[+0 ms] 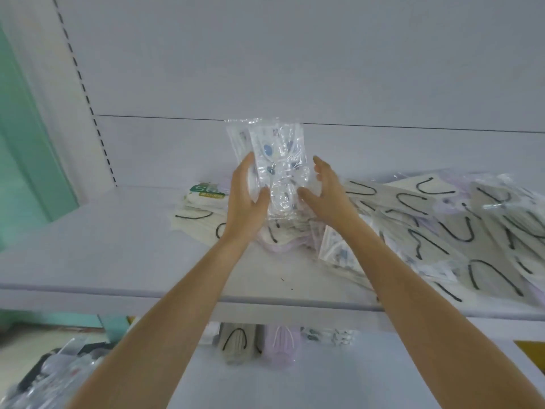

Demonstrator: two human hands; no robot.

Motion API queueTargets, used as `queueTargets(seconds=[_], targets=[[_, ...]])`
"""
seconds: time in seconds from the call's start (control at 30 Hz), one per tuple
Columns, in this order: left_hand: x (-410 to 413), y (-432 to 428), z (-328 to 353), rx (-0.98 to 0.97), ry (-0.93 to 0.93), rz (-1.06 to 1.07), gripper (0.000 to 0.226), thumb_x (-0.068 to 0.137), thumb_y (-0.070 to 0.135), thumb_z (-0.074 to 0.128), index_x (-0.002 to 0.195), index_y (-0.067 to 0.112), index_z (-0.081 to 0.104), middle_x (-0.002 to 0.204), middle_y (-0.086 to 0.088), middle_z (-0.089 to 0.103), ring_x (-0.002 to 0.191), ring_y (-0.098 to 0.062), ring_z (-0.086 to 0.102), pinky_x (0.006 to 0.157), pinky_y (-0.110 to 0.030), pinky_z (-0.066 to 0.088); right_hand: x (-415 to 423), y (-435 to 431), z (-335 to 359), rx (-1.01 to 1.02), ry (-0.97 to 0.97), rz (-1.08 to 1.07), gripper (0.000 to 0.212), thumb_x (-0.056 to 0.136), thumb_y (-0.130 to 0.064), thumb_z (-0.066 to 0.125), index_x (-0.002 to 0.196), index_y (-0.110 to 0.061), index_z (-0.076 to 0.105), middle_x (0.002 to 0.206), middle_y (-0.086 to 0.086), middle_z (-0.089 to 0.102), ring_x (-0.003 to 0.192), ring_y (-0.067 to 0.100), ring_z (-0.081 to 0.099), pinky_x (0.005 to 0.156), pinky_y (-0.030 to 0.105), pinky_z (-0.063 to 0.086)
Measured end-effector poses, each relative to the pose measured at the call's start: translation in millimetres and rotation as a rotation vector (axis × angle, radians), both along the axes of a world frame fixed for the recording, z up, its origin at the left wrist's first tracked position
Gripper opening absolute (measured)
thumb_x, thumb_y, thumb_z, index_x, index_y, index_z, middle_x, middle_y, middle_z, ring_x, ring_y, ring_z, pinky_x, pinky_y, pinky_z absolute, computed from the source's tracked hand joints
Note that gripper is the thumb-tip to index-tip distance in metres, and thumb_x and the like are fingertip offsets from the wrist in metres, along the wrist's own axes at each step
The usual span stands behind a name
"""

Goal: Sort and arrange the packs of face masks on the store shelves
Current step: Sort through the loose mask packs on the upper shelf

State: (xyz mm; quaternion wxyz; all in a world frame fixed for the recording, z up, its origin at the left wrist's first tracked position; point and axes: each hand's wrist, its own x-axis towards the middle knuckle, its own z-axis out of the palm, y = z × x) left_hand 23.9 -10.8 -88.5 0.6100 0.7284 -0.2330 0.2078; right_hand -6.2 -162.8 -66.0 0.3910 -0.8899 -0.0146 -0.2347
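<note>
We are holding the mask pack [277, 169] upright at frame centre — left hand [246, 199] grip pinching its edge, right hand [324, 190] spread alongside.

Arms [165, 320]: both bare, stretched forward, converging;
Left hand [246, 199]: thumb in front, fingers behind — grips the mask pack [277, 154];
Right hand [323, 190]: fingers straight, relaxed — thumb tip touches same pack
</note>
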Motion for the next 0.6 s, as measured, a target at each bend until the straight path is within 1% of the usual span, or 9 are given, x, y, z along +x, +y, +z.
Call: queueTargets(seconds=[0.07, 0.13, 0.2, 0.23, 0.27, 0.37, 0.43, 0.5, 0.6], targets=[[-8, 14, 9, -0.059, 0.023, -0.087, 0.074, 0.090, -0.002, 0.047, 0.149, 0.025, 0.012, 0.146, 0.019, 0.019, 0.127, 0.017, 0.016, 0.105, 0.000, 0.016, -3, 14, 12, 0.088, 0.040, 0.072, 0.070, 0.094, -0.017, 0.051, 0.150, -0.019, 0.008, 0.152, 0.005, 0.026, 0.135, 0.021, 0.033, 0.107, 0.029, 0.029], [-13, 30, 11, -0.128, 0.085, -0.169, 0.080, 0.091, -0.003, 0.042, 0.150, 0.032, 0.001, 0.150, 0.014, 0.023, 0.125, 0.012, 0.035, 0.106, -0.017, 0.034, -11, 35, 17, 0.086, 0.018, 0.127, 0.071, 0.095, -0.014, 0.045, 0.150, -0.022, 0.001, 0.155, 0.005, 0.021, 0.132, 0.022, 0.038, 0.103, 0.024, 0.036], [-20, 52, 9, -0.171, 0.147, -0.209, 0.079, 0.089, -0.001, 0.038, 0.149, 0.034, 0.000, 0.149, 0.007, 0.031, 0.114, 0.006, 0.051, 0.097, -0.023, 0.045, -23, 62, 16, 0.088, -0.012, 0.161, 0.071, 0.096, -0.011, 0.040, 0.150, -0.022, -0.004, 0.156, 0.006, 0.018, 0.107, 0.025, 0.055, 0.079, 0.015, 0.044], [-25, 65, 7, -0.166, 0.154, -0.212, 0.078, 0.087, 0.002, 0.037, 0.150, 0.032, 0.003, 0.151, 0.005, 0.030, 0.121, 0.000, 0.048, 0.103, -0.030, 0.042, -29, 76, 11, 0.089, -0.029, 0.159, 0.070, 0.096, -0.010, 0.039, 0.150, -0.022, -0.005, 0.156, 0.007, 0.017, 0.092, 0.021, 0.059, 0.068, 0.009, 0.042], [-33, 78, 3, -0.167, 0.151, -0.222, 0.074, 0.086, 0.001, 0.036, 0.150, 0.027, 0.008, 0.149, 0.004, 0.032, 0.126, -0.003, 0.045, 0.106, -0.033, 0.039, -35, 89, 4, 0.097, -0.058, 0.160, 0.070, 0.095, -0.008, 0.038, 0.150, -0.020, -0.004, 0.156, 0.010, 0.017, 0.085, 0.015, 0.059, 0.064, 0.006, 0.040], [-67, 114, -22, -0.200, 0.141, -0.249, 0.057, 0.087, -0.004, 0.035, 0.140, 0.015, 0.025, 0.128, 0.003, 0.049, 0.111, 0.000, 0.054, 0.093, -0.023, 0.047, -56, 127, -28, 0.161, -0.191, 0.255, 0.071, 0.089, -0.009, 0.038, 0.149, -0.012, 0.000, 0.151, 0.017, 0.027, 0.082, 0.004, 0.051, 0.077, 0.015, 0.044], [-90, 139, -50, -0.208, 0.135, -0.230, 0.054, 0.083, -0.005, 0.036, 0.134, 0.011, 0.027, 0.120, 0.005, 0.049, 0.105, 0.006, 0.054, 0.087, -0.017, 0.046, -74, 151, -58, 0.150, -0.246, 0.323, 0.072, 0.087, -0.012, 0.039, 0.147, -0.012, 0.000, 0.151, 0.007, 0.026, 0.100, 0.002, 0.050, 0.093, 0.022, 0.042], [-107, 163, -86, -0.182, 0.145, -0.256, 0.057, 0.083, -0.011, 0.037, 0.133, 0.015, 0.024, 0.123, 0.007, 0.046, 0.111, 0.004, 0.051, 0.090, -0.017, 0.044, -93, 173, -93, 0.098, -0.301, 0.301, 0.067, 0.088, -0.006, 0.042, 0.144, -0.006, 0.004, 0.139, -0.006, 0.027, 0.111, 0.009, 0.045, 0.092, 0.008, 0.035], [-126, 193, -139, -0.122, 0.234, -0.264, 0.061, 0.088, -0.015, 0.038, 0.135, 0.020, 0.020, 0.126, 0.007, 0.044, 0.116, 0.002, 0.050, 0.092, -0.018, 0.044, -116, 204, -154, -0.004, -0.310, 0.251, 0.061, 0.087, 0.000, 0.041, 0.141, 0.009, 0.014, 0.128, 0.004, 0.032, 0.104, 0.014, 0.042, 0.089, -0.003, 0.029]])
